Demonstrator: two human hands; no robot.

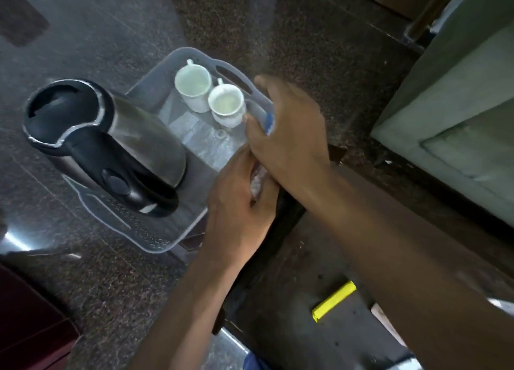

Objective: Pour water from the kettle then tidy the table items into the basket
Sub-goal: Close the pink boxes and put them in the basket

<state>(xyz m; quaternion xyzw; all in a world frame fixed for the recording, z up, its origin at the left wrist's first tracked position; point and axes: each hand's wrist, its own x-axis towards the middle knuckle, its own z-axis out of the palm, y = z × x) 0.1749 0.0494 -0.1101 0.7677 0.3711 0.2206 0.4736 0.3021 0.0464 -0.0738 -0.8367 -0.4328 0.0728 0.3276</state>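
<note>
Two bare hands meet at the near right edge of a clear plastic basket (155,232) on a dark speckled table (83,35). Inside it stand a steel kettle (111,144) with a black handle and two white cups (192,87), side by side at the far end. Left hand (236,202) curls around a small blurred packet (257,180); right hand (289,130) pinches something with a blue edge (269,123), too blurred to name. Risk, as a judgement: the right thumb is just beside the nearer cup, so a careless push could tip it; the basket's near corner seems to overhang the table edge. No readable writing or brand appears anywhere
</note>
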